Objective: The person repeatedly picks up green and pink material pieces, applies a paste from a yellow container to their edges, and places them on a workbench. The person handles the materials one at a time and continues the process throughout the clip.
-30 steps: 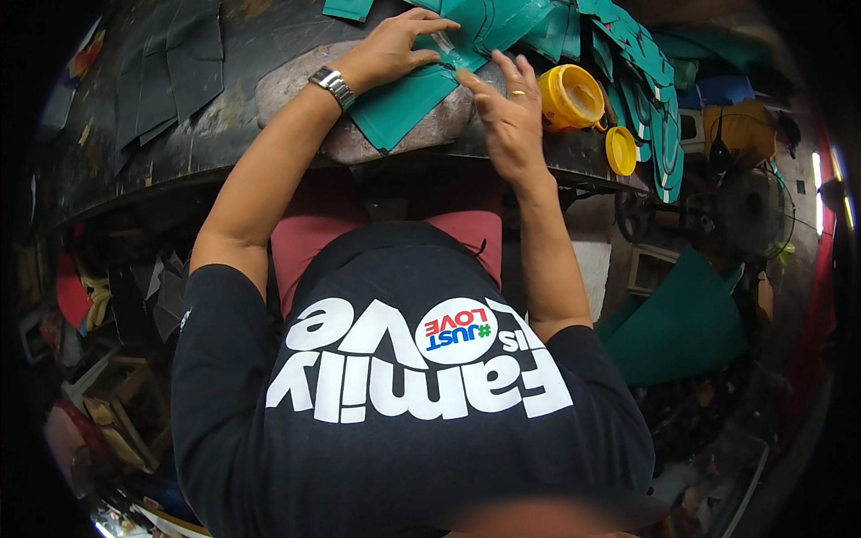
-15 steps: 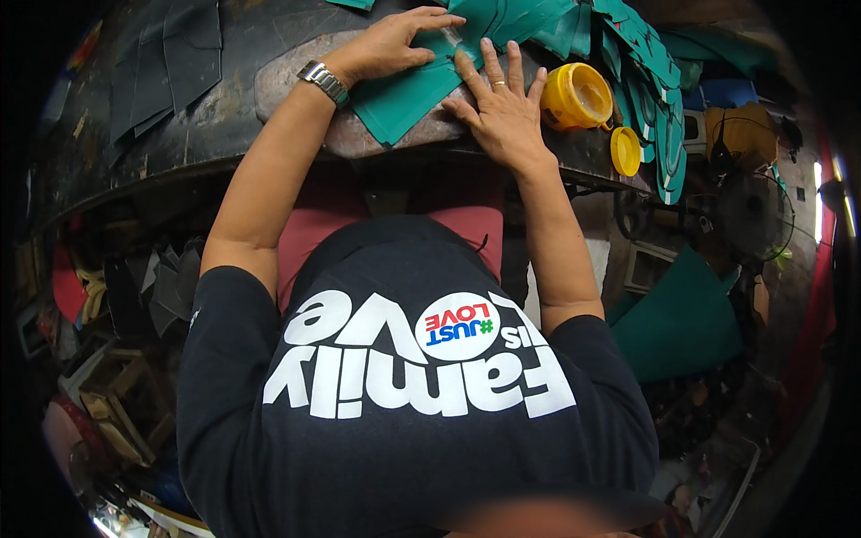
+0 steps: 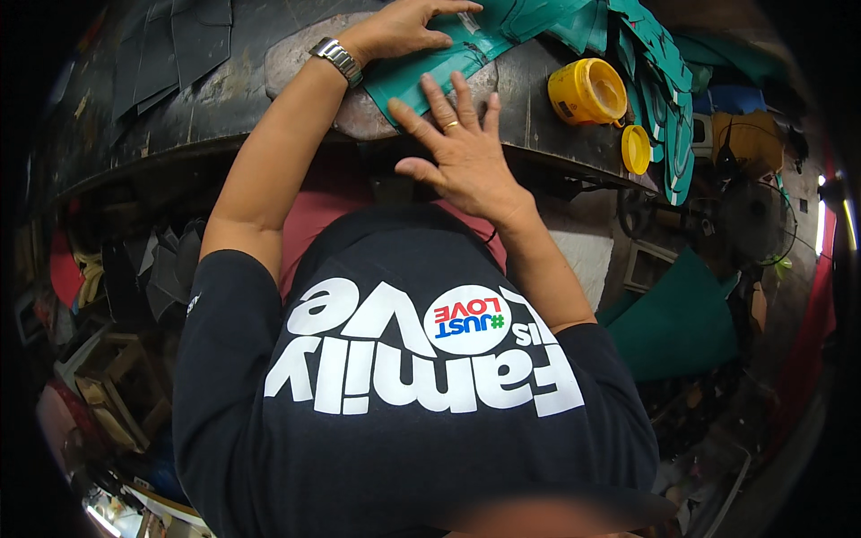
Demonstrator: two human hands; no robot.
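Observation:
A green sheet piece, smooth like leather or vinyl, lies on a worn, mottled slab at the table's near side. My left hand rests on the far part of the piece, thumb and fingers stretched apart. Over its near edge is my right hand, fingers spread wide, fingertips at the green surface; whether they press on it I cannot tell. Nothing is gripped in either hand. Right of the slab, an open yellow tub has pale stuff inside, and its yellow lid lies by the table edge.
Overlapping green cut pieces hang over the table's right end. Dark flat pieces lie on the black table at the left. Below on the right are a large green sheet and a fan; a wooden frame stands lower left.
My right hand has drawn back toward me and slightly left, over the piece's near edge. My left hand has shifted a little up and right, and the green piece appears turned slightly.

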